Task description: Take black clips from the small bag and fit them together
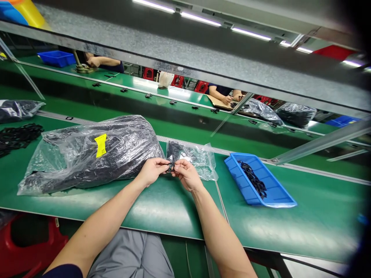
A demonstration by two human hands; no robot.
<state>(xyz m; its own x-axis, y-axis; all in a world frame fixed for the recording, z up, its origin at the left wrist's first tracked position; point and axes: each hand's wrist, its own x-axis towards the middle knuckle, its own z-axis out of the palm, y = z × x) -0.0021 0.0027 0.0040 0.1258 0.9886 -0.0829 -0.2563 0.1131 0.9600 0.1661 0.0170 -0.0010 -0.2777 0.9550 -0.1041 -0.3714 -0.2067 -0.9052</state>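
Observation:
Between my two hands is a small black part (171, 167), mostly covered by fingertips, so its exact kind does not show. My left hand (153, 170) pinches it from the left, and my right hand (187, 173) grips it from the right. Left of my hands lies a large clear plastic bag (116, 144) full of black pieces, with a yellow label (101, 145) on it. Just behind my hands rests a smaller clear bag (203, 156) with dark parts inside. To the right, a blue bin (278, 193) holds several black parts (253, 179).
A pile of black parts (17, 137) and another bag (20, 110) lie at the far left. Beyond the green bench (162, 208), small black parts (173, 102) sit spaced along a belt. Co-workers' hands (227, 99) work on the far side. A slanted metal strut (315, 143) stands right; a shelf hangs overhead.

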